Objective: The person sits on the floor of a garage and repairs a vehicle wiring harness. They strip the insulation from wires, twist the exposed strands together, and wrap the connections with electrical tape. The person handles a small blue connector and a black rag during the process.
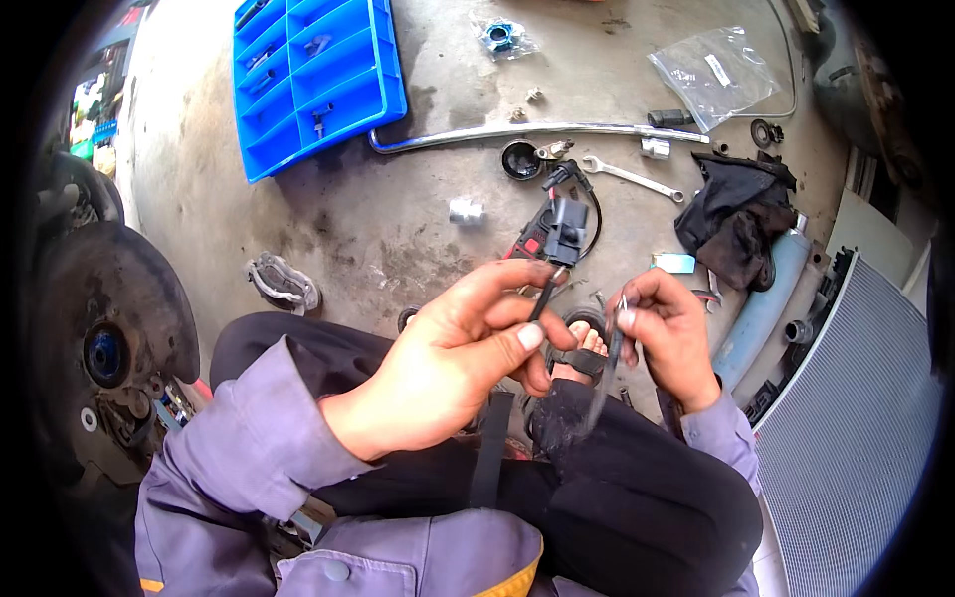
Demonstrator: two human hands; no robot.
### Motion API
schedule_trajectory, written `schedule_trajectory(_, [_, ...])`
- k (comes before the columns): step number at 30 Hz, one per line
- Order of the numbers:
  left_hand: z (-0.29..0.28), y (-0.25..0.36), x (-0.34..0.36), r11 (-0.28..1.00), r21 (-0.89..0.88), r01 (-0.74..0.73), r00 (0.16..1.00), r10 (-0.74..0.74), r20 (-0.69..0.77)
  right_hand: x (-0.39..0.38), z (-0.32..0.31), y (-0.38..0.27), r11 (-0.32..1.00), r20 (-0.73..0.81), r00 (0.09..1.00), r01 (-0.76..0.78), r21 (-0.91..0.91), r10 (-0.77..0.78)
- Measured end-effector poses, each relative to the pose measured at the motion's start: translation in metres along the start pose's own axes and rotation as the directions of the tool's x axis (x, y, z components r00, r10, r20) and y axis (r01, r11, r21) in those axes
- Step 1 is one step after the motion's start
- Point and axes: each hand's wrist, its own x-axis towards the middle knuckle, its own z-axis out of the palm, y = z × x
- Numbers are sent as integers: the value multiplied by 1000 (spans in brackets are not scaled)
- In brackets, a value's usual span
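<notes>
My left hand [443, 353] is closed, with a thin black cable [543, 298] pinched between thumb and fingers. At the cable's upper end, just beyond my fingertips, is a dark grey plug connector [568, 227]. Over my lap, my right hand [665, 333] pinches a thin dark strand [614, 348] that hangs down and blurs at its lower end. Whether the strand joins the cable I cannot tell. Past the connector, a red and black tool [529, 241] lies on the floor, partly covered by it. Another black connector [565, 175] with a curved lead shows there too.
A blue compartment tray [390, 75] with small parts stands far left. A bent metal bar [468, 136], a wrench [632, 177], a silver socket [466, 211] and a black cloth [734, 214] lie ahead. A radiator [851, 428] flanks my right, a brake disc [149, 298] my left.
</notes>
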Motion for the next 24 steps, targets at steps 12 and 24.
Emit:
schedule_trajectory(12, [13, 13, -5, 983, 171, 62, 997, -52, -63, 19, 34, -13, 850, 393, 919, -202, 487, -7])
schedule_trajectory(24, [16, 17, -4, 963, 269, 32, 989, 9, -149, 26, 30, 5, 926, 221, 972, -5, 377, -84])
